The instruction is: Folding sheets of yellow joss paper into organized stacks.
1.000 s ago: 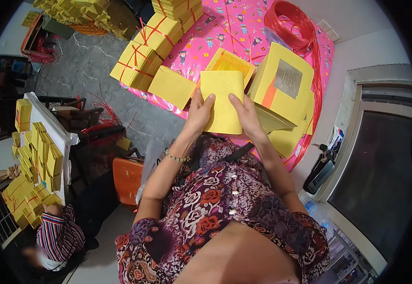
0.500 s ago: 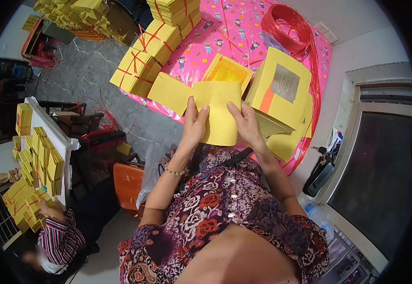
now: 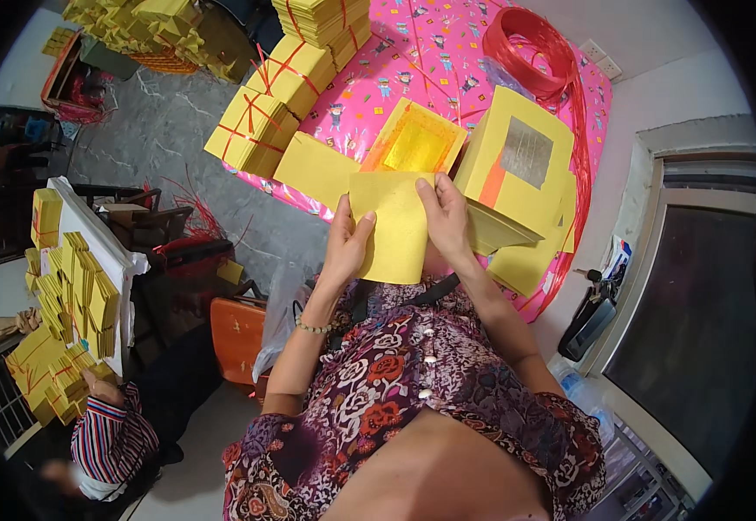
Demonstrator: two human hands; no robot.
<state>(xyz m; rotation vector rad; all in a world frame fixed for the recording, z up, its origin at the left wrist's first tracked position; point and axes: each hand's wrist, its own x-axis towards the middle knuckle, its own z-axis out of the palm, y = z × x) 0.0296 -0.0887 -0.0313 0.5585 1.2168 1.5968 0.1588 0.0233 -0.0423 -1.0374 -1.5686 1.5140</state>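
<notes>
Between my two hands a sheet of yellow paper (image 3: 393, 227) is held over my lap, its lower end curving down. My left hand (image 3: 346, 245) pinches its left edge, thumb on top. At the upper right corner my right hand (image 3: 447, 217) grips the sheet, also with the thumb on its face. Just beyond lies a yellow sheet with an orange border and a shiny gold square (image 3: 418, 146). To the right stands a thick stack of yellow paper (image 3: 517, 165) with a silver square and an orange strip on top. Left of the sheet lies a plain yellow sheet (image 3: 315, 165).
Bundles of yellow paper tied with red strips (image 3: 252, 130) line the left edge of the pink patterned table cover (image 3: 378, 65). A coil of red plastic strip (image 3: 530, 56) hangs over the right side. At the far left, another person's hand (image 3: 100, 388) is at yellow bundles.
The held sheet has come down toward me, uncovering more of the gold-square sheet. My right hand has shifted up to the sheet's upper corner; my left hand has moved slightly down.
</notes>
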